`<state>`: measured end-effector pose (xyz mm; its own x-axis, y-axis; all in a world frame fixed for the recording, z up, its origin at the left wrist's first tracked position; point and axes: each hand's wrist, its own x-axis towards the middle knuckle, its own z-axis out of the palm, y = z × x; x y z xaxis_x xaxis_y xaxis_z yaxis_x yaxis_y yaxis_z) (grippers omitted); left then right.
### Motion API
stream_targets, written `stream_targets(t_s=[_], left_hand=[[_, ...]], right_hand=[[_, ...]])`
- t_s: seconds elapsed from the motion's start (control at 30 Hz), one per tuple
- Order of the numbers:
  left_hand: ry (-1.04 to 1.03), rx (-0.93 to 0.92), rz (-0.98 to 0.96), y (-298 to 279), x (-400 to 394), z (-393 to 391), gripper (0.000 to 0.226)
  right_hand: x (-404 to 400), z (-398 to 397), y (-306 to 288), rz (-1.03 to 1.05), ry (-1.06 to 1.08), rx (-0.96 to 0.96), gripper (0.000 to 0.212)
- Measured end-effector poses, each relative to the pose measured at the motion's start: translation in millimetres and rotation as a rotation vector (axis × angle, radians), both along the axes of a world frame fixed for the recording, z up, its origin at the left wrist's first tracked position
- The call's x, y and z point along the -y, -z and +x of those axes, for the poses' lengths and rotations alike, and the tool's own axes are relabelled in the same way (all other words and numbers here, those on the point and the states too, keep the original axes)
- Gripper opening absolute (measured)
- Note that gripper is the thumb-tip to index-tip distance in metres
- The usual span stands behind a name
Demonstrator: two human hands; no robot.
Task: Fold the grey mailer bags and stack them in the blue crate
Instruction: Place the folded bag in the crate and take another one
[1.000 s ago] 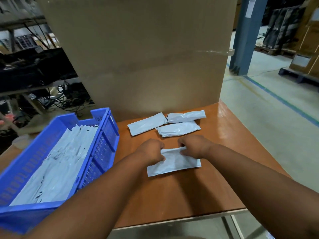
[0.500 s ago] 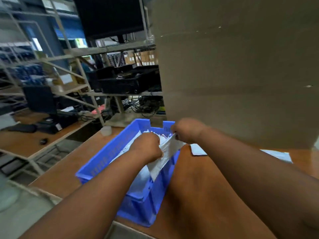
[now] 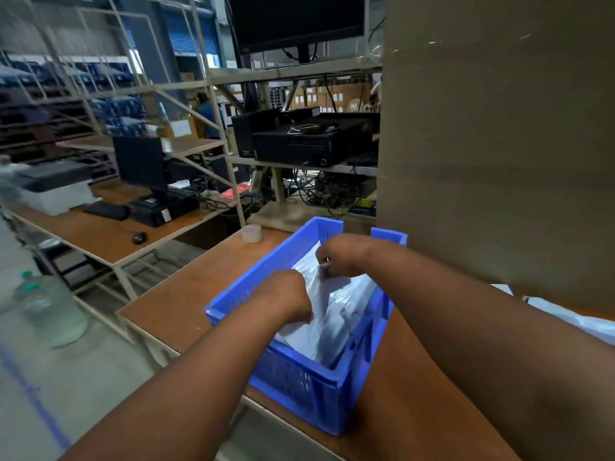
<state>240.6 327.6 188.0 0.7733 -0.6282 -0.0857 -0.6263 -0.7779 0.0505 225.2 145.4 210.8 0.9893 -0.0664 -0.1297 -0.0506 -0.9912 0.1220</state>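
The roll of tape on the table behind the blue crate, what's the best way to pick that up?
Come from above and pinch the roll of tape across its outer wall, or hook a finger into its open centre. It appears to lie flat on the table with the hole facing up, and it stands clear of the blue crate, so there is room around it.

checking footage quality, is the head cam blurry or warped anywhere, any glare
Head view: left edge smeared by motion, water bottle and printer soft; shelving uprights bow from the wide lens; hands and blue crate fairly sharp; dim light, faint sheen on the cardboard box, no strong glare.
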Motion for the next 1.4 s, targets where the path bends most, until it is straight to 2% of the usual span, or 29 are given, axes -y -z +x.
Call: stream_targets(t_s=[0.13, 0.23, 0.37, 0.4, 0.5, 0.57, 0.63, 0.7, 0.77, 0.87, 0.97, 1.13, 1.23, 1.3, 1.4], left_hand=[[0.004, -0.137, 0.087, 20, 16, -3, 0.039], [-0.007, -0.253, 0.153, 32, 24, -4, 0.024], [-0.002, -0.276, 0.265, 59, 27, -1, 0.016], [0.011, -0.276, 0.319, 65, 28, 0, 0.016], [0.065, -0.305, 0.477, 74, 32, 6, 0.021], [0.099, -0.317, 0.512, 77, 36, 11, 0.022], [0.111, -0.346, 0.525, 81, 37, 16, 0.021], [0.104, -0.373, 0.515, 83, 38, 21, 0.018], [0.093, -0.425, 0.505, 79, 38, 24, 0.021], [0.127, -0.495, 0.525, 71, 36, 29, 0.025], [0.176, -0.464, 0.580, 73, 36, 33, 0.023], [0.180, -0.323, 0.569, 75, 38, 32, 0.021], [0.143, -0.301, 0.570, 74, 37, 29, 0.017], [0.105, -0.335, 0.574, 74, 38, 28, 0.013], [0.052, -0.350, 0.545, 70, 40, 28, 0.022]], right_hand=[[-15, 2, 13, -0.108, 0.016, -0.228, 0.016], [-23, 6, 33, -0.108, 0.068, -0.334, 0.016], [-22, 16, 72, -0.101, 0.137, -0.484, 0.012], [-22, 16, 80, -0.120, 0.147, -0.500, 0.017], [-22, 15, 97, -0.139, 0.205, -0.347, 0.039], [-23, 17, 101, -0.146, 0.259, -0.191, 0.037], [-27, 23, 102, -0.122, 0.290, -0.167, 0.027], [-30, 28, 105, -0.056, 0.277, -0.379, 0.020], [-30, 31, 118, -0.030, 0.228, -0.663, 0.027], [-31, 28, 129, -0.009, 0.186, -0.789, 0.036], [-32, 32, 132, -0.028, 0.112, -0.854, 0.051], [-21, 35, 143, 0.058, 0.165, -0.800, 0.060], [-23, 30, 135, 0.077, 0.116, -0.724, 0.043], [-25, 29, 134, 0.091, 0.158, -0.669, 0.030], [-27, 24, 124, 0.082, 0.170, -0.574, 0.016]])
